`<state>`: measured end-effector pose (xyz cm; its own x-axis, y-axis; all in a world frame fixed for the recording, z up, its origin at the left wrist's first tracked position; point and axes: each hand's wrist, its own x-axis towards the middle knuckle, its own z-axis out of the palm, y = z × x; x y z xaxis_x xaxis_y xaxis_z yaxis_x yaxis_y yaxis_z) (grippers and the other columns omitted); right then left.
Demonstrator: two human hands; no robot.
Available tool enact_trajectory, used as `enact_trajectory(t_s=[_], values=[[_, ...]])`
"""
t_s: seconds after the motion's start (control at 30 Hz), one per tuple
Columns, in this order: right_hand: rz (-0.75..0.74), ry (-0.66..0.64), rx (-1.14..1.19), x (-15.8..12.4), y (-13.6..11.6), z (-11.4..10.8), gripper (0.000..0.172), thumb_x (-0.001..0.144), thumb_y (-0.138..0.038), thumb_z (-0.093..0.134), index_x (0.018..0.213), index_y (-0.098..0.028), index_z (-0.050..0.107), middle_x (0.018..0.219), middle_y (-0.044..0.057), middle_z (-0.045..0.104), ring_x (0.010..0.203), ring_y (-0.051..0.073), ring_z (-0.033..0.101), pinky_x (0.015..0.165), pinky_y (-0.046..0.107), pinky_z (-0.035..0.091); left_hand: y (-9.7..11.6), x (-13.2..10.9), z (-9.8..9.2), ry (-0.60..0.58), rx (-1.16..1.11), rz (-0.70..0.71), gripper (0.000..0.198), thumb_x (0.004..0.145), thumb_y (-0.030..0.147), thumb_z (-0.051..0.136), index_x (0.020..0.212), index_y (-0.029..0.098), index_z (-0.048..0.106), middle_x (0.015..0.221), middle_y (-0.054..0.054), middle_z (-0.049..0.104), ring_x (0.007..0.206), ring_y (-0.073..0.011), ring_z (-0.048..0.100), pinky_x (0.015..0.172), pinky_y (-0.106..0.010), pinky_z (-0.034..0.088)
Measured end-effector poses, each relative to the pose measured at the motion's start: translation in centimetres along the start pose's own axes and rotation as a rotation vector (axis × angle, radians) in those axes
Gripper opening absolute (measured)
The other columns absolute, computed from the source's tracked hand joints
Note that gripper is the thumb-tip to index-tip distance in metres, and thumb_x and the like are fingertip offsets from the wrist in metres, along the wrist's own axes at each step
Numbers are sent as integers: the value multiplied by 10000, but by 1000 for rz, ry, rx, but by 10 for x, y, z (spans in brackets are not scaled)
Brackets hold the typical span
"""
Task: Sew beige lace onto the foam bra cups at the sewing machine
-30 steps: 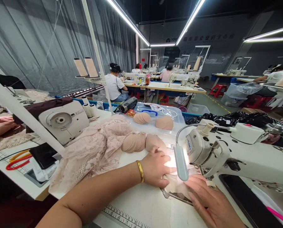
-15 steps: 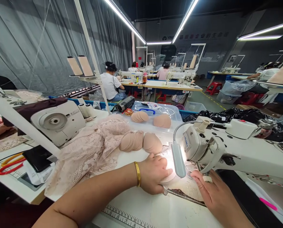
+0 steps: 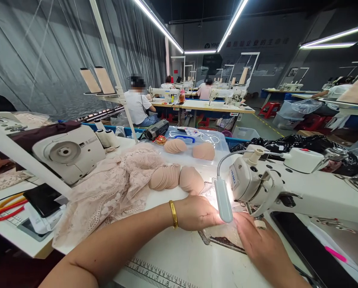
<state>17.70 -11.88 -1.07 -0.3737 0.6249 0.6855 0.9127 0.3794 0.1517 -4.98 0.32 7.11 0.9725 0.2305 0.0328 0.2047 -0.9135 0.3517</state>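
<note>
A white table (image 3: 179, 256) fills the near half of a long sewing hall. A sewing machine (image 3: 289, 188) lies across its right side. A heap of pink lace (image 3: 115, 188) spreads from the table's middle to its left edge. A second machine (image 3: 67, 154) stands beyond the lace, by the far left corner.

The person's left hand (image 3: 195, 212) and right hand (image 3: 263, 248) meet near the table's near edge, just in front of the machine's head. The left hand rests knuckles-up with its fingers curled close together on a pale piece (image 3: 223, 232). Glare hides the fingertips, so it cannot be told whether they pinch the cloth or only press it. The right hand lies flat on the same piece, fingers straight and side by side, with nothing clamped in them. The piece lies on the machine's bed between the two hands, touching both.

A clear box (image 3: 222, 146) sits at the far edge with two piles of cups on top. A row of cups (image 3: 175, 178) stands on edge between the box and the left hand, just beside the lace.

The machine's lamp (image 3: 223, 198) hangs on a bent neck over the piece, between the hands. A black phone (image 3: 42, 198) and scissors (image 3: 5, 208) lie at the left edge. A gold bangle (image 3: 173, 214) circles the left wrist.

A co-worker (image 3: 138, 106) sits at another table, well behind.
</note>
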Motion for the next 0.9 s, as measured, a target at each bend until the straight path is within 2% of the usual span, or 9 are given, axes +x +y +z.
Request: enact_trajectory(t_s=[0.13, 0.27, 0.37, 0.43, 0.5, 0.6, 0.7, 0.77, 0.9], values=[[6, -8, -29, -3, 8, -4, 358, 1017, -27, 352, 1277, -155, 562, 908, 88, 772, 536, 172, 610, 705, 382, 538, -1, -2, 1, -67, -79, 55, 95, 940, 299, 673, 987, 223, 642, 1080, -4, 755, 1029, -225, 649, 644, -310, 229], [28, -61, 89, -5, 4, -7, 286, 1091, -217, 396, 1331, -158, 541, 1041, 123, 775, 855, 248, 734, 808, 407, 560, -1, -1, 10, 6, -16, -3, 78, 950, 199, 593, 898, 217, 648, 1003, 11, 760, 974, -211, 637, 635, -339, 195], [8, -143, 186, -5, -8, -7, 494, 1087, -543, 438, 1410, -172, 491, 1229, 156, 733, 1082, 290, 713, 847, 418, 554, 0, 1, 14, 34, -28, -21, 305, 1029, 343, 517, 773, 185, 568, 902, -3, 735, 884, -195, 616, 638, -349, 203], [42, -130, 146, -4, -14, -4, 396, 1103, -468, 408, 1364, -186, 507, 1230, 147, 727, 1058, 287, 711, 855, 423, 527, 0, 1, 14, 39, -48, -25, 382, 1069, 386, 441, 766, 178, 544, 886, -9, 721, 858, -185, 610, 646, -349, 214], [64, -80, 65, -2, -15, 0, 228, 1078, -225, 380, 1233, -198, 544, 1084, 101, 751, 918, 258, 715, 862, 420, 487, 0, 0, 14, 35, -57, -7, 364, 1080, 419, 426, 847, 191, 588, 944, -14, 730, 903, -197, 624, 654, -346, 213], [10, -23, 7, 4, -5, -3, 262, 949, -21, 375, 1027, -220, 527, 808, 18, 707, 715, 211, 653, 857, 403, 453, -1, -1, 18, 11, 3, 38, 260, 1007, 479, 577, 1004, 224, 631, 1064, -31, 737, 988, -245, 629, 664, -336, 189], [-29, 9, 36, 10, 8, -16, 269, 903, 2, 396, 918, -245, 502, 628, -36, 580, 629, 195, 563, 809, 365, 465, -3, -3, 27, 6, 102, 60, 172, 904, 297, 690, 1055, 238, 634, 1112, -33, 725, 1021, -260, 610, 705, -341, 194], [-24, 27, 138, 13, 16, -27, 258, 915, -22, 418, 900, -255, 530, 620, -42, 560, 620, 181, 537, 769, 324, 485, -5, -4, 33, 23, 157, 72, 254, 822, 164, 697, 1059, 236, 638, 1135, -38, 717, 1041, -262, 597, 756, -363, 210], [194, -102, 585, 11, 24, -43, 238, 1031, -188, 435, 1066, -280, 651, 920, 13, 726, 818, 176, 692, 751, 252, 559, -8, -4, 39, 50, 212, 131, 322, 730, 86, 694, 1023, 196, 620, 1145, -30, 713, 1027, -245, 589, 810, -395, 218]])
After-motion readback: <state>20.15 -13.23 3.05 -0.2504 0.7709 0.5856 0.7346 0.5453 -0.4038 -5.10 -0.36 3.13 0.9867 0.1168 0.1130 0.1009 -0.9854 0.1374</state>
